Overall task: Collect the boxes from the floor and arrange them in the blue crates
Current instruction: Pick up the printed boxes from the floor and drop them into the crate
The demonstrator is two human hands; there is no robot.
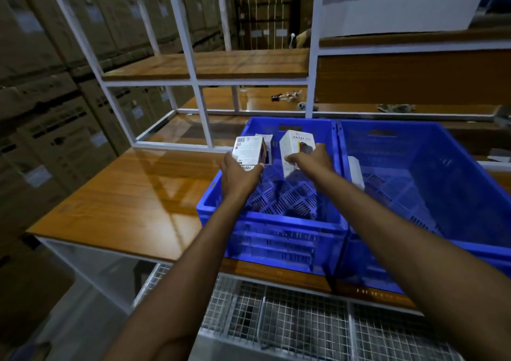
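Open access from above is given to the near floor of the left crate [276, 239]; its far end is blocked by two held boxes [297, 150]. Room is left over the desk [132, 194], closed behind by the white frame [190, 56]

White barcode box [247, 149] and Halley box [293, 145] upright in left blue crate [276, 239]

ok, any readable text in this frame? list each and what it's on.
"HALLEY 20P", last characters unsure: front of the white box in the right hand.
Barcode label and bold print on the barcoded box in the left hand: too blurred to read.
Labels on the stacked cartons, left: unreadable.
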